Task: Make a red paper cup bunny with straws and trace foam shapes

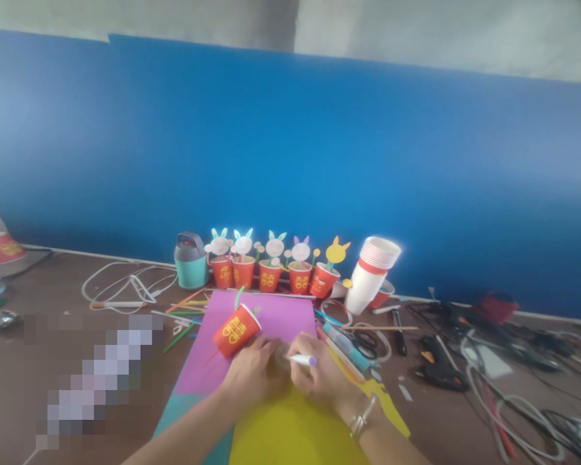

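Observation:
My left hand (254, 373) is closed and presses down on the purple paper sheet (271, 323), right beside a tilted red paper cup (236, 330) with gold print. My right hand (319, 374) is closed on a white marker (301, 360) with a purple end, its tip at the paper between both hands. What sits under my left fingers is hidden. Yellow paper (295, 433) lies under my wrists, with a teal sheet (179, 413) at its left.
A row of red cups with paper bunny heads (271, 265) lines the blue wall, beside a teal container (191, 261) and a stack of white cups (370, 271). Scissors (368, 342), a black glue gun (440, 371), cables (513, 387) and coloured sticks (186, 310) litter the brown table.

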A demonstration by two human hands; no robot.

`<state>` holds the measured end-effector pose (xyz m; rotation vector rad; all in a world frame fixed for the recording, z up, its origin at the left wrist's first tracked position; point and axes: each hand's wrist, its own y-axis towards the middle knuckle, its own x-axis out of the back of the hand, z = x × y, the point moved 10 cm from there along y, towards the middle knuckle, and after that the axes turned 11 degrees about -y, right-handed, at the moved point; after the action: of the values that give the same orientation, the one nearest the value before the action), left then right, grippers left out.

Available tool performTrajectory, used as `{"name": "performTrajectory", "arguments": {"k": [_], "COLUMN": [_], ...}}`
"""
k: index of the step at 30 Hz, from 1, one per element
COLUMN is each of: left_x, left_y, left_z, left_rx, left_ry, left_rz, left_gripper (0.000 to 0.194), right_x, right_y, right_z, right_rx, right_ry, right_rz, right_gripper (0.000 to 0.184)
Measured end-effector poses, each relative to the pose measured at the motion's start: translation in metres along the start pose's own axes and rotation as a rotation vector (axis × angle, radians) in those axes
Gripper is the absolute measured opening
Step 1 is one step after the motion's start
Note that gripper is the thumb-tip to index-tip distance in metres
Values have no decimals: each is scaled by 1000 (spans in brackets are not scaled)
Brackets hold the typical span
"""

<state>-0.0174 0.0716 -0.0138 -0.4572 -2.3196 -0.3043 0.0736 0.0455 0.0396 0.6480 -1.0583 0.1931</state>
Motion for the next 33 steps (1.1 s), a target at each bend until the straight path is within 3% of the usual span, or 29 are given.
{"name": "performTrajectory", "arguments": {"k": [11,18,26,33], "left_x": [-1,1,1,1], "left_y": [-1,-1,-1,-1], "left_z": [5,0,-1,3], "left_rx": [13,44,-9,45], "left_ry": [-15,-7,50,87], "left_rz": [15,29,12,-34], "left_gripper": [49,47,29,14], "right_x": [-8,-15,-16,-24], "right_y": [0,3,20,41], "right_z": [13,15,23,7], "right_rx": [167,173,106,-104], "right_ry": [-99,-231,-413,-394], "right_rz": [-15,77,340,470], "right_gripper": [13,10,10,15]}}
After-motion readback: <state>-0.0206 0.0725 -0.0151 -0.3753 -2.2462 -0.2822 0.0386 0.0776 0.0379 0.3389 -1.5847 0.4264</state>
